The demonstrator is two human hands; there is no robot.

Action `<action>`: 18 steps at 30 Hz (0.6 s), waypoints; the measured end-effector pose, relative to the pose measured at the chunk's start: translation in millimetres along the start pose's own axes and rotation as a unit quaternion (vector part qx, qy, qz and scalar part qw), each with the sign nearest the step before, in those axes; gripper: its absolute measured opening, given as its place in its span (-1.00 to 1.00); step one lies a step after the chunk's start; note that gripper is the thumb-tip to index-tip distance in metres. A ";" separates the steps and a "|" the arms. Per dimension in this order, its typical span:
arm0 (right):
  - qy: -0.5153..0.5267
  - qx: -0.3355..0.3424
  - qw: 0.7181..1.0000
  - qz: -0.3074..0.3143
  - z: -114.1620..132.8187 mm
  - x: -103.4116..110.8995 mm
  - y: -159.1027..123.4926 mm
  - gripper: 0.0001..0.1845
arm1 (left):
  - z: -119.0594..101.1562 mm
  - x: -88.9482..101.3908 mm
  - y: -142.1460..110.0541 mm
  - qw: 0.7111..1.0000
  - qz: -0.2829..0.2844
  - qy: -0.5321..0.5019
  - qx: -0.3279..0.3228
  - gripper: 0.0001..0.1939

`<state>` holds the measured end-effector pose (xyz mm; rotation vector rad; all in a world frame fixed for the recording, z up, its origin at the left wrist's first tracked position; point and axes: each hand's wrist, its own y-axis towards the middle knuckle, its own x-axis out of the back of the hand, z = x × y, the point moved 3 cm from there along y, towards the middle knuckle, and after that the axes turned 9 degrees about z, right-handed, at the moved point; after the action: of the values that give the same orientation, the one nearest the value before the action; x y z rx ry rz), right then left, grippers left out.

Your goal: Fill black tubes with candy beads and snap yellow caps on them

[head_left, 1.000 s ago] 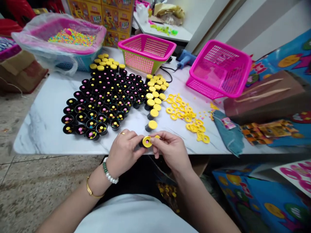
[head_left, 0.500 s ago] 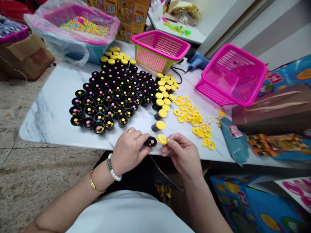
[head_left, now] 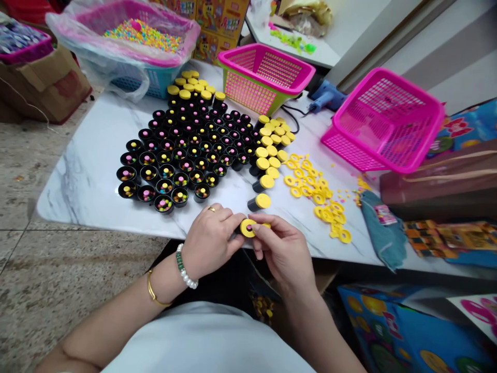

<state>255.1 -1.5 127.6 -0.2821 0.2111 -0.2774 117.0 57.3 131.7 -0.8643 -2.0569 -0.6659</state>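
My left hand [head_left: 209,235] grips a small black cup [head_left: 238,231] at the front edge of the table. Over the cup's mouth lies a yellow ring lid [head_left: 244,231], a pink knob showing through its hole. The thumb of my right hand [head_left: 287,251] presses on this lid's right side. Another yellow piece [head_left: 267,225] pokes out between my right fingers, mostly covered. Beyond my hands stands a yellow-capped black cup [head_left: 263,201]. To the left are many open black cups [head_left: 164,185] holding coloured beads and a pink or yellow knob.
Loose yellow ring lids [head_left: 333,212] lie to the right, near a teal cloth [head_left: 382,233]. Capped cups [head_left: 272,150] form a column behind. Pink baskets [head_left: 267,59] [head_left: 435,114], a bead-filled basket [head_left: 190,31] and a blue glue gun [head_left: 328,98] stand at the back.
The yellow ring lid has moved left from beside the black cup onto its mouth. My right hand has come up against the cup. The whole view has shifted slightly.
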 end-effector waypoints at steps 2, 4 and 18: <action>-0.002 -0.002 1.000 -0.008 -0.8 -1.9 0.5 -0.76 | -0.2 0.0 0.0 1.000 0.004 0.000 0.004 -0.87; -0.001 -0.007 1.000 -0.011 -0.7 -3.4 1.5 -0.76 | -0.3 -0.5 -0.2 1.000 0.006 -0.001 0.006 -0.86; 0.018 0.001 1.000 -0.019 0.8 -8.0 2.6 -0.75 | 0.4 -0.8 -0.4 1.000 0.004 -0.005 0.004 -0.88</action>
<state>248.3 3.5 128.8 -0.2799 0.2423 -0.3206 116.9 57.1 130.8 -0.8728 -2.0629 -0.6485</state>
